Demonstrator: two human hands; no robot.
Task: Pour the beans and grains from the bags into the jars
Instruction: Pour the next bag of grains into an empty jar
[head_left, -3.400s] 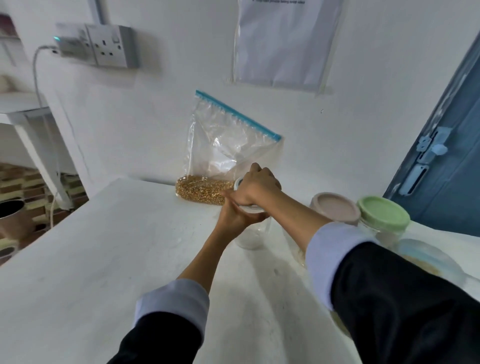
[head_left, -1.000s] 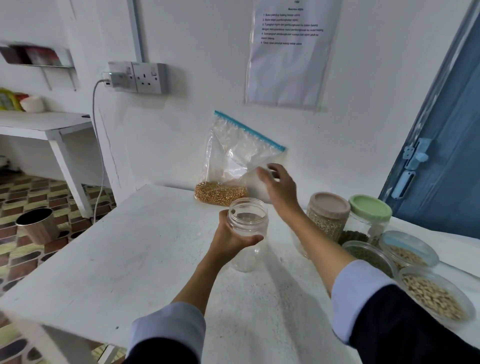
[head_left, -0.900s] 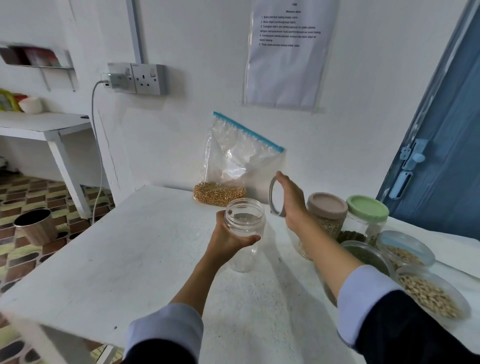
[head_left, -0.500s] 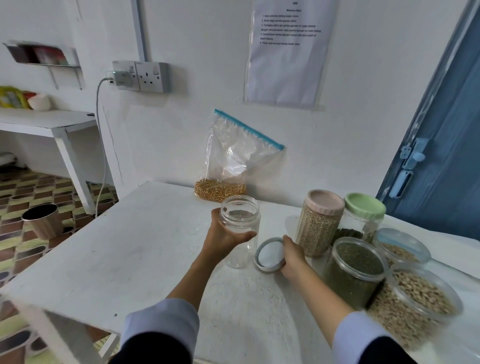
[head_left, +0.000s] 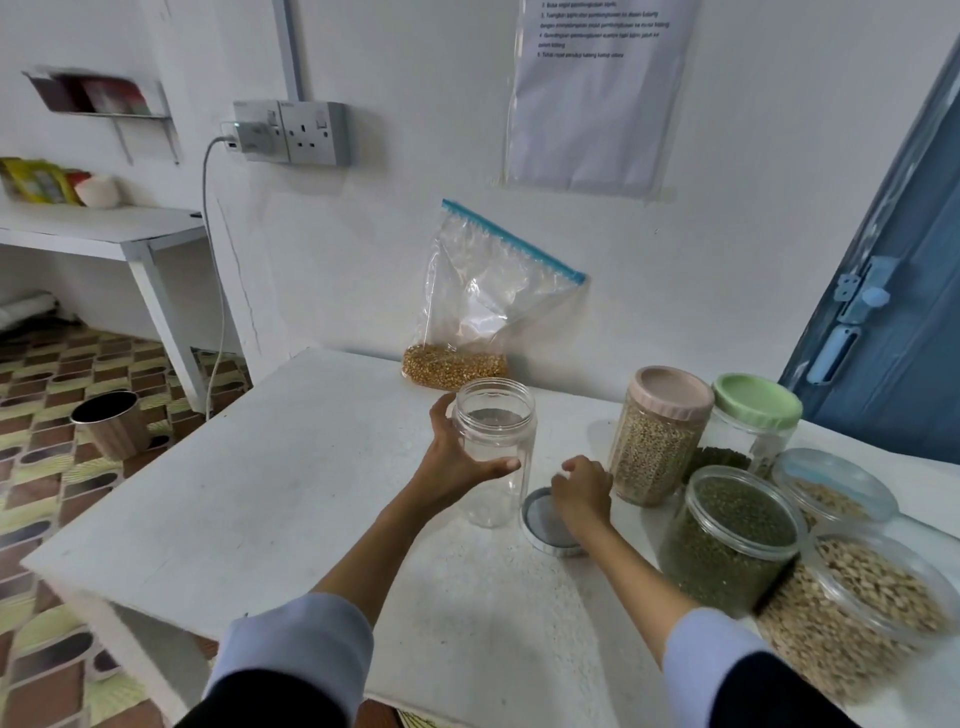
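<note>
An empty clear jar (head_left: 496, 457) stands open on the white table (head_left: 270, 493), and my left hand (head_left: 454, 460) grips it round its side. Its grey lid (head_left: 545, 525) lies flat on the table just right of the jar. My right hand (head_left: 582, 493) hovers over the lid's right edge with loosely curled fingers, holding nothing. A clear zip bag (head_left: 488, 301) with a blue seal leans on the wall behind the jar, with golden grains (head_left: 454, 366) at its bottom.
At the right stand a pink-lidded jar of grain (head_left: 660, 441), a green-lidded jar (head_left: 756, 415), an open jar of green beans (head_left: 727, 540), a jar of pale beans (head_left: 862, 613) and a blue-lidded tub (head_left: 831, 483). A bin (head_left: 111, 426) sits on the floor at the left.
My right hand carried the unscrewed lid down from beside the bag, laid it flat on the table by the jar and let go. My left hand kept hold of the jar.
</note>
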